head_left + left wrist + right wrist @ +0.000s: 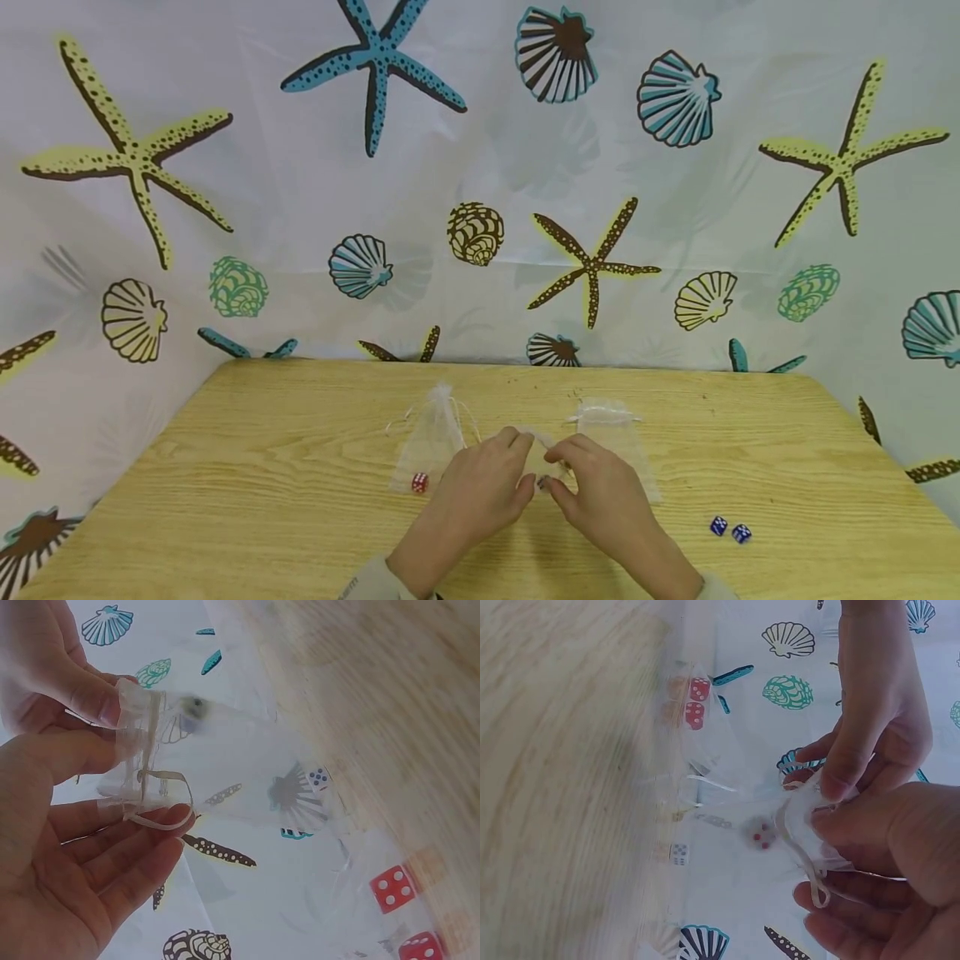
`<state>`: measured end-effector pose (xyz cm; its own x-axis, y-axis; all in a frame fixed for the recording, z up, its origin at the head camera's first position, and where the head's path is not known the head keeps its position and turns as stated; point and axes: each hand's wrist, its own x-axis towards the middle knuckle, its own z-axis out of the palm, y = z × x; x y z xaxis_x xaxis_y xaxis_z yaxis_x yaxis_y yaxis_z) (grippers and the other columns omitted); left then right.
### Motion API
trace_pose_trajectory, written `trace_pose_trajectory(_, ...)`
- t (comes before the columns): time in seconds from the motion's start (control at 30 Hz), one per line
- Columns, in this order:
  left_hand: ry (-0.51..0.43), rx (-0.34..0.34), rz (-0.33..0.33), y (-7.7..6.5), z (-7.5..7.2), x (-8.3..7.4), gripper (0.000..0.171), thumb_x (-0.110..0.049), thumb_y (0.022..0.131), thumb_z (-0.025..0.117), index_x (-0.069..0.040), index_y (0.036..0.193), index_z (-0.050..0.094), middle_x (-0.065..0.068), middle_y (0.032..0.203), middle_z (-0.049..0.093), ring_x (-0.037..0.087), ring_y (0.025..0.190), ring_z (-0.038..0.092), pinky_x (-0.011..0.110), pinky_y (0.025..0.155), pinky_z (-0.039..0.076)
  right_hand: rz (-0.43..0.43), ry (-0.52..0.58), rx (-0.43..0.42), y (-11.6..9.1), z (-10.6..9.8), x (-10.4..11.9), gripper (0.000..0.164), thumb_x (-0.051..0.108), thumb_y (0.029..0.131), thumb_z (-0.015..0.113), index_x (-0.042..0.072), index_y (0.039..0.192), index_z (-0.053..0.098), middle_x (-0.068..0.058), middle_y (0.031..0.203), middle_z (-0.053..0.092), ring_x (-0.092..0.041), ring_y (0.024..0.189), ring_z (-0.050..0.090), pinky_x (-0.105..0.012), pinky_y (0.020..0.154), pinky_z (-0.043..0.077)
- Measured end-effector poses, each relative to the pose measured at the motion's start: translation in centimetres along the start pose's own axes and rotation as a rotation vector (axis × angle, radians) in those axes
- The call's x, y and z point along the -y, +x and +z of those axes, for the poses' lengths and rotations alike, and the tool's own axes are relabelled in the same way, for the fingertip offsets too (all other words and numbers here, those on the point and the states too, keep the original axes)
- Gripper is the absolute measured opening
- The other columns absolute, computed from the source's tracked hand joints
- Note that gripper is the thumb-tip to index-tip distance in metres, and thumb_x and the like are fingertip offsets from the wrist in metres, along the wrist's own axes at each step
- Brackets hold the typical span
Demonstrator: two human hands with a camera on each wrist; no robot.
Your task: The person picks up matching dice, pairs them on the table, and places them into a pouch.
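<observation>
Between my hands is a small sheer white drawstring bag [240, 761], its mouth toward me. My left hand [483, 487] holds one side of the mouth, thumb on top and fingers beneath, beside a loop of pale drawstring [184, 784]. Opposite it, my right hand [603, 492] pinches the other side between thumb and fingers. A blurred white die with red dots [759, 832] shows through the bag's sheer fabric, near the mouth. A white die with dark dots [679, 853] sits at the bag's far end.
Left of my hands lies another sheer bag [431, 437] with two red dice [393, 889] [421, 946] by its lower end. A third sheer bag [607, 417] lies behind my right hand. Two blue dice [718, 525] [742, 533] rest on the wooden table [262, 500] at right.
</observation>
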<state>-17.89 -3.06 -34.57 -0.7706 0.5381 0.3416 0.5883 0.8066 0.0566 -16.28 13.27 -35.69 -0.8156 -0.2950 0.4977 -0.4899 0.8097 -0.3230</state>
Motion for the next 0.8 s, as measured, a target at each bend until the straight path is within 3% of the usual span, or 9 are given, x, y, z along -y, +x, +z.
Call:
trace_pose_trajectory(0.33,-0.022,0.034,-0.028,0.1,-0.4,0.2,0.036,-0.023,0.088,0.067,-0.002,0.116,0.061,0.009,0.109,0.065,0.017,0.078,0.067,0.023,0.056,0.052,-0.046,0.037,0.064,0.1,-0.5,-0.3,0.033,0.007,0.073,0.08,0.008,0.103,0.066,-0.002,0.102,0.065,-0.016,0.08,0.065,-0.021,0.064,0.052)
trace_pose_trajectory(0.53,-0.103,0.053,-0.019,0.0,-0.6,0.7,0.039,-0.017,0.088,0.062,-0.001,0.124,0.059,0.011,0.116,0.063,0.015,0.072,0.064,0.022,0.053,0.049,-0.09,0.119,0.128,0.4,-1.2,-1.1,0.046,0.006,0.072,0.081,0.006,0.114,0.062,-0.004,0.109,0.063,-0.017,0.083,0.064,-0.025,0.071,0.053)
trace_pose_trajectory(0.7,-0.214,0.106,-0.007,0.1,-0.6,1.1,0.048,-0.006,0.084,0.057,-0.001,0.132,0.053,0.012,0.125,0.059,0.008,0.061,0.051,0.019,0.049,0.04,-0.093,0.169,0.119,0.7,-1.5,-1.5,0.047,-0.005,0.072,0.077,0.002,0.115,0.06,-0.009,0.109,0.063,-0.019,0.084,0.063,-0.026,0.069,0.054)
trace_pose_trajectory(0.8,-0.222,0.093,0.003,0.1,-0.6,1.1,0.047,-0.003,0.085,0.056,-0.001,0.131,0.053,0.012,0.124,0.059,0.009,0.063,0.053,0.019,0.05,0.042,-0.102,0.175,0.077,0.8,-1.4,-1.6,0.04,-0.011,0.075,0.071,0.001,0.112,0.062,-0.01,0.107,0.065,-0.018,0.081,0.063,-0.025,0.067,0.054)
